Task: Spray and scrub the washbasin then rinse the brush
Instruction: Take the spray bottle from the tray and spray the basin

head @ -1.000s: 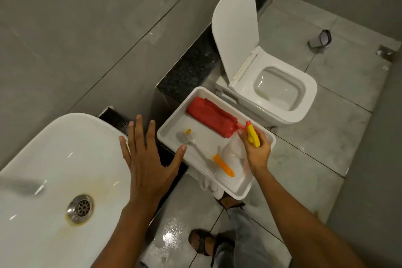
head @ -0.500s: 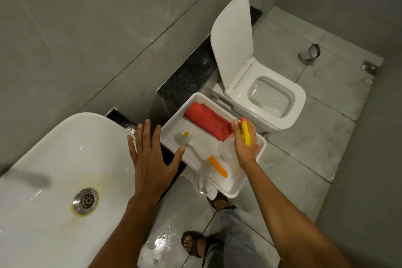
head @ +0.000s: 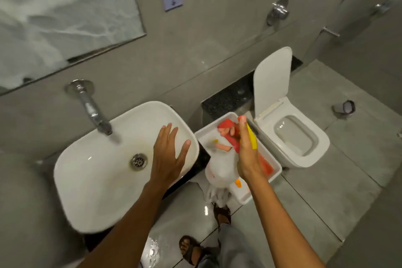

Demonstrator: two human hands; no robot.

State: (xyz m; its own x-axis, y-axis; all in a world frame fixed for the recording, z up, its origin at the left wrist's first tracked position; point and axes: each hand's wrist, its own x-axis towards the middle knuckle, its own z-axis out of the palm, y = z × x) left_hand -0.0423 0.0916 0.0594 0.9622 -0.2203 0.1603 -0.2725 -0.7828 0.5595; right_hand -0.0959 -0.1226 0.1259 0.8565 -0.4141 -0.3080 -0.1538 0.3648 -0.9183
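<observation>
The white washbasin (head: pixel 87 191) has a yellowish stain around its metal drain (head: pixel 138 160). My left hand (head: pixel 167 154) hovers open, fingers spread, over the basin's right side. My right hand (head: pixel 248 154) grips the red and yellow trigger head of a translucent white spray bottle (head: pixel 219 172) and holds it above the white tray (head: pixel 275 177), between tray and basin. The brush lies in the tray, mostly hidden by the bottle; its orange handle end (head: pixel 238 183) shows below my wrist.
A chrome tap (head: pixel 91 111) juts from the wall over the basin, below a mirror (head: pixel 65 11). A red cloth (head: pixel 266 165) lies in the tray. The toilet (head: pixel 304 137) stands to the right, lid up. My sandalled feet (head: pixel 189 250) are on wet floor tiles.
My right hand has lifted the spray bottle out of the tray and moved it left toward the basin. The view has tilted up, so the whole basin, tap and mirror show.
</observation>
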